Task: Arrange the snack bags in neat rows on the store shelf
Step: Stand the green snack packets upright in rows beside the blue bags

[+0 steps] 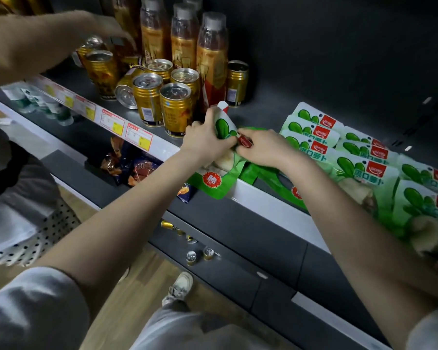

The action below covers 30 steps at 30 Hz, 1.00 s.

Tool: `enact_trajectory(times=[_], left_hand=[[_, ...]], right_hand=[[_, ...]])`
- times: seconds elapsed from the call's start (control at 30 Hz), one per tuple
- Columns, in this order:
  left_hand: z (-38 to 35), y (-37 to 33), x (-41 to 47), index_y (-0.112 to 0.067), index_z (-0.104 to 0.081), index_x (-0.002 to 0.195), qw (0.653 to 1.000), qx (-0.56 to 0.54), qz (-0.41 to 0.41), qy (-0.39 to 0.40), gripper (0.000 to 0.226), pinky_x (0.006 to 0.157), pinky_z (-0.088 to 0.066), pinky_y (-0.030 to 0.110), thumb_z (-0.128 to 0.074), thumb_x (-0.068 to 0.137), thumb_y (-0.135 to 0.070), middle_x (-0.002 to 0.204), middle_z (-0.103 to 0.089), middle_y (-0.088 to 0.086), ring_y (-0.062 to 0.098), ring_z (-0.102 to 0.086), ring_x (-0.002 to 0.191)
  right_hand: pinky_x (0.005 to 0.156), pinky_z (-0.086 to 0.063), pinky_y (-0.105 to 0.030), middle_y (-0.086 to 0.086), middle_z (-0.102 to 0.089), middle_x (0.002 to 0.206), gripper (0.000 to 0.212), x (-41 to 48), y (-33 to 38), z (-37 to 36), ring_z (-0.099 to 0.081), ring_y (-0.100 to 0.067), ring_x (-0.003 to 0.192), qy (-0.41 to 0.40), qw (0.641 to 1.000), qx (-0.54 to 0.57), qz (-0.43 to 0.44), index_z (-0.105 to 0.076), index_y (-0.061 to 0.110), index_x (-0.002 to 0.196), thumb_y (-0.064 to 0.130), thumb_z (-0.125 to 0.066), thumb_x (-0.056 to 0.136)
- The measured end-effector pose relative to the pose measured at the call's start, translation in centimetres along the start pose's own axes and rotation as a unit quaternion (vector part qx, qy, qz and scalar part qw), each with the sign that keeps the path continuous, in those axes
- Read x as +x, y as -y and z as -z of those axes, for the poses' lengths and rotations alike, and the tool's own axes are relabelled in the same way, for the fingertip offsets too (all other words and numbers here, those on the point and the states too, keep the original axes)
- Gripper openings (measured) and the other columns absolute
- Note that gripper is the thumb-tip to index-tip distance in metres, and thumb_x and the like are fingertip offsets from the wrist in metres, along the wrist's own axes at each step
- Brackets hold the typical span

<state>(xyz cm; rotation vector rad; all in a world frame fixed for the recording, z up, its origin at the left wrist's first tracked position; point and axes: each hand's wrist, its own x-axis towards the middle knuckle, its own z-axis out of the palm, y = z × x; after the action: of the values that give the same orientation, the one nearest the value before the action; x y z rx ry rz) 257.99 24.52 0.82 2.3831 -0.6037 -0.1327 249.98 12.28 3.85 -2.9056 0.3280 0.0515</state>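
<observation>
Item: green snack bag (224, 128), crumpled, at the shelf (263, 112) front edge, lower end apparently overhanging it. Left hand (205, 140) grips its upper part; right hand (261, 147) pinches the red-logo corner. Stacked bags (314, 137) lie just right. Recommended: flatten, match logo orientation, lay alongside them, clear of the edge.

The left hand (202, 141) grips a crumpled green snack bag (224, 127), and the right hand (261, 147), just beside it, pinches its red-marked edge. Matching bags (314, 137) lie in rows right of the right hand on the shelf (263, 107). Gold cans (172, 107) stand just beyond the left hand.
</observation>
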Motion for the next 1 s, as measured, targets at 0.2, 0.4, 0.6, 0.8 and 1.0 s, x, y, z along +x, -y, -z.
enact_trajectory(times=[0.2, 0.4, 0.6, 0.8, 1.0], left_hand=[[-0.3, 0.2, -0.1, -0.029, -0.019, 0.141, 0.999, 0.032, -0.019, -0.005, 0.086, 0.098, -0.033, 0.042, -0.041, 0.067, -0.065, 0.119, -0.056, 0.016, 0.037, -0.049, 0.111], [0.2, 0.7, -0.4, -0.022, -0.021, 0.14, 0.999, -0.005, -0.046, -0.027, 0.076, 0.095, -0.043, 0.044, -0.06, 0.08, -0.048, 0.122, -0.057, 0.014, 0.036, -0.05, 0.114], [0.6, 0.5, -0.7, -0.018, -0.026, 0.142, 0.986, -0.149, 0.007, -0.075, 0.079, 0.088, -0.044, 0.028, -0.073, 0.079, -0.029, 0.131, -0.055, 0.005, 0.023, -0.055, 0.115], [1.2, 1.5, -0.3, -0.016, -0.059, 0.112, 0.948, -0.316, -0.011, -0.034, 0.036, 0.086, -0.055, 0.041, -0.073, 0.079, -0.014, 0.104, -0.069, 0.002, 0.018, -0.067, 0.094], [3.2, 0.9, -0.2, -0.016, -0.057, 0.097, 0.872, -0.481, -0.084, -0.022, 0.024, 0.081, -0.055, 0.037, -0.065, 0.079, -0.001, 0.095, -0.066, 0.006, 0.019, -0.064, 0.088]], right_hand=[[0.094, -0.042, -0.034, -0.005, -0.052, 0.137, 0.054, -0.4, -0.3, -0.3, -0.048, -0.032, 0.124, -0.018, 0.999, 0.026, -0.032, -0.037, 0.031, 0.143, 0.04, -0.048, 0.091], [0.112, -0.031, -0.039, -0.008, -0.023, 0.156, 0.088, 0.1, -1.4, -0.8, -0.028, -0.025, 0.14, -0.015, 0.99, 0.129, -0.059, -0.017, 0.023, 0.151, 0.055, -0.061, 0.082], [0.114, -0.027, -0.043, -0.01, -0.013, 0.159, 0.105, 1.2, -1.1, -0.7, -0.021, -0.028, 0.143, -0.003, 0.987, 0.144, -0.073, -0.007, 0.027, 0.152, 0.063, -0.066, 0.073], [0.113, -0.023, -0.039, -0.011, -0.005, 0.159, 0.112, 2.2, -1.1, -0.1, -0.015, -0.028, 0.145, -0.025, 0.977, 0.189, -0.095, -0.003, 0.03, 0.152, 0.063, -0.07, 0.069], [0.103, -0.033, -0.022, 0.002, -0.038, 0.146, 0.099, 1.9, -0.7, 1.3, -0.039, -0.004, 0.123, -0.124, 0.916, 0.377, -0.061, -0.019, 0.028, 0.149, 0.041, -0.079, 0.072]])
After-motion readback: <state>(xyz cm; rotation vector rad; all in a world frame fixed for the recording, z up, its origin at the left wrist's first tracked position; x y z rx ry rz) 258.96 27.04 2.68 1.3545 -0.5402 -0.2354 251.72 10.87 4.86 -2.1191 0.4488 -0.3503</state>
